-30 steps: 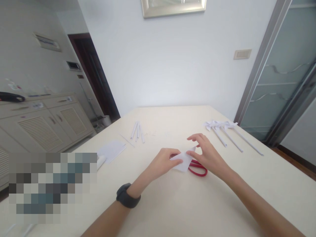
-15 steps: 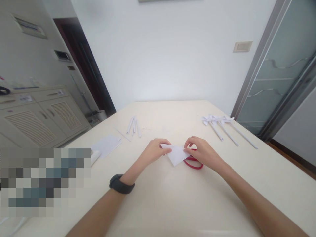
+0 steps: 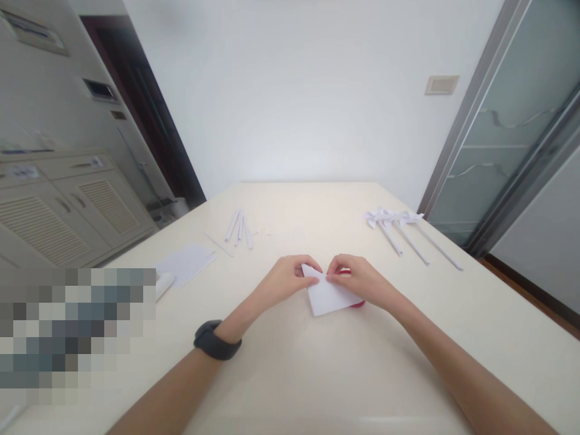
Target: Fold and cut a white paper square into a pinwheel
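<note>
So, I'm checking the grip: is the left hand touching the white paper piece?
Touching. In the head view, the left hand has its thumb lying across the white paper piece.

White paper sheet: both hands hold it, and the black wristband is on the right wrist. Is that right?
Not quite: the head view shows the black wristband on the left wrist, not the right. The left hand and right hand do both hold the white paper sheet.
</note>
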`<state>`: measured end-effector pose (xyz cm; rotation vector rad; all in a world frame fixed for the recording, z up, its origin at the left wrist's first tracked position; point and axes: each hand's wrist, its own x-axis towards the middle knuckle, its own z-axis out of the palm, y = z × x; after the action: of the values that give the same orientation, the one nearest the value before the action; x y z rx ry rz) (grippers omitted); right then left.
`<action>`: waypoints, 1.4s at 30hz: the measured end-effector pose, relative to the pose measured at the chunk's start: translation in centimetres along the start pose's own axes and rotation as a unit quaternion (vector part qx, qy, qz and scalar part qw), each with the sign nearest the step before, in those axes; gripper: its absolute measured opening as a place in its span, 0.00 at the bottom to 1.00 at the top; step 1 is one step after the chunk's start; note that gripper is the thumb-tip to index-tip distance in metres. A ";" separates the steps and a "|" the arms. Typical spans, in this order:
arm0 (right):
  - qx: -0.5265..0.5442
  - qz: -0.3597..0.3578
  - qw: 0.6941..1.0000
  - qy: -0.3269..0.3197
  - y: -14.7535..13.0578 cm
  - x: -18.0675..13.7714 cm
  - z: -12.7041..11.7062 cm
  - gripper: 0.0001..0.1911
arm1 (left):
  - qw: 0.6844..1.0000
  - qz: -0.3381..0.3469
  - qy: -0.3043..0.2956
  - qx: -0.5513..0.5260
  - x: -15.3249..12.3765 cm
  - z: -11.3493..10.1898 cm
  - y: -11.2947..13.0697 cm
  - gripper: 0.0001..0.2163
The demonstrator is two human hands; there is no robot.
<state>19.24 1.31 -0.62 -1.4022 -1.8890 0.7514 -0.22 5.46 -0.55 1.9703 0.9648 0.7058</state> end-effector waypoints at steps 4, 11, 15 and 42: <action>0.014 -0.003 1.000 -0.002 0.0 0.0 -0.3 0.05 | 0.998 -0.011 0.001 -0.059 0.2 -0.4 -0.1 0.07; 0.123 0.026 0.992 -0.011 -0.4 0.0 -0.3 0.05 | 0.963 -0.068 0.001 -0.262 0.0 0.2 0.5 0.12; 0.180 0.049 0.982 -0.026 -0.7 0.0 -0.1 0.07 | 0.952 -0.077 -0.028 -0.296 -0.3 1.3 0.7 0.09; 0.242 0.018 0.969 -0.042 -1.3 -0.5 -0.2 0.05 | 0.956 -0.067 -0.011 -0.284 -0.3 1.4 0.8 0.09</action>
<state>18.73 0.53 0.48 -1.1061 -1.5956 1.2116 0.99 4.32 -0.59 1.3930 0.7639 0.7783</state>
